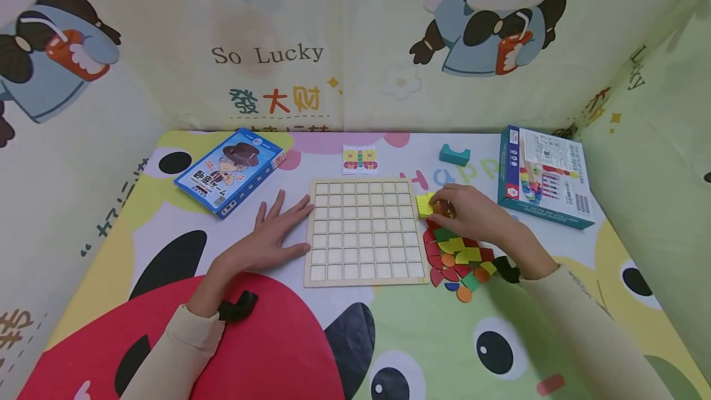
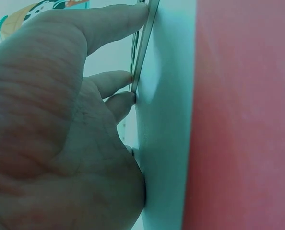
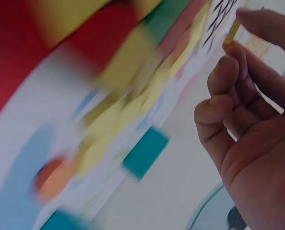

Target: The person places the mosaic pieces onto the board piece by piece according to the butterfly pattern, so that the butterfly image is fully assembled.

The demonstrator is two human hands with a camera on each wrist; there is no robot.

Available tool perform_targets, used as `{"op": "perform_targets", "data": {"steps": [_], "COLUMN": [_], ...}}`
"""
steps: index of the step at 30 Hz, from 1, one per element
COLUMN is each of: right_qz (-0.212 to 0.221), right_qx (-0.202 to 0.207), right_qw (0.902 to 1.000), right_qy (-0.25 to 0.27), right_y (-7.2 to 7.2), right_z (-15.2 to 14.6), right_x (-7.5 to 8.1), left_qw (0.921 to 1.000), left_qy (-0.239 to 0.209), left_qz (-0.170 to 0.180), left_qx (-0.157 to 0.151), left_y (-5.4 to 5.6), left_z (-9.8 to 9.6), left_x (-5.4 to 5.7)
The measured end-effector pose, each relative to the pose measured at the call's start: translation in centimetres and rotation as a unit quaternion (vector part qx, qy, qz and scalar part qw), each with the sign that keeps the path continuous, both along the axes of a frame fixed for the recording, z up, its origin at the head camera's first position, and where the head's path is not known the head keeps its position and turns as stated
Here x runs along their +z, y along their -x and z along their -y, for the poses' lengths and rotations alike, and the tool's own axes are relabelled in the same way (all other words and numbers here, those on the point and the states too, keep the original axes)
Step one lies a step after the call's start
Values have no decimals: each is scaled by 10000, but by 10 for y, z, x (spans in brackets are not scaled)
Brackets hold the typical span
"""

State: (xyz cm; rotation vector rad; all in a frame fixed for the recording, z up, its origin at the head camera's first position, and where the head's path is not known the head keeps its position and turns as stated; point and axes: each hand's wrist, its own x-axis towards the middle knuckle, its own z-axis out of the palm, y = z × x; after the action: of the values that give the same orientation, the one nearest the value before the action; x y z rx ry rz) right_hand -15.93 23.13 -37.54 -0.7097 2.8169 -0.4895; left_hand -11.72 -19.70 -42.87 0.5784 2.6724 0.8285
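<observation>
A wooden grid board (image 1: 366, 283) with rows of square cells lies flat in the middle of the table. My left hand (image 1: 263, 239) rests at its left side, fingers spread, thumb and fingertips touching the frame. Over the upper part of a pile of colored pieces (image 1: 455, 244), right of the board, is my right hand (image 1: 472, 212). Between its thumb and index finger it pinches a thin yellow piece (image 3: 232, 34). Bright yellow squares (image 1: 424, 205) show beside these fingertips in the head view. The pile mixes red, green, yellow and orange flat shapes, partly covered by the hand.
Behind the board lies a small card with a butterfly pattern (image 1: 360, 160). A blue box (image 1: 230, 171) stands back left, a teal-edged box (image 1: 547, 178) back right. Between card and right box sits a teal notched block (image 1: 454, 155). A printed cloth covers the table.
</observation>
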Motion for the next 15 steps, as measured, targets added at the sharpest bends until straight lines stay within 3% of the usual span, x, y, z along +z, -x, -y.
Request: {"op": "perform_targets", "data": {"steps": [7,15], "right_qz": [-308,-26], "right_qx": [243,214], "right_qw": [9991,9996], "right_qy": [143,193], "right_y": [16,30], "right_z": [57,119], "right_x": [-1,-6], "left_qw": [10000,9998], "left_qy": [-51,-202], "left_qz": [22,-33], "left_qx": [61,44], "left_y": [0,0], "left_z": [0,0], "left_x": [0,-1]}}
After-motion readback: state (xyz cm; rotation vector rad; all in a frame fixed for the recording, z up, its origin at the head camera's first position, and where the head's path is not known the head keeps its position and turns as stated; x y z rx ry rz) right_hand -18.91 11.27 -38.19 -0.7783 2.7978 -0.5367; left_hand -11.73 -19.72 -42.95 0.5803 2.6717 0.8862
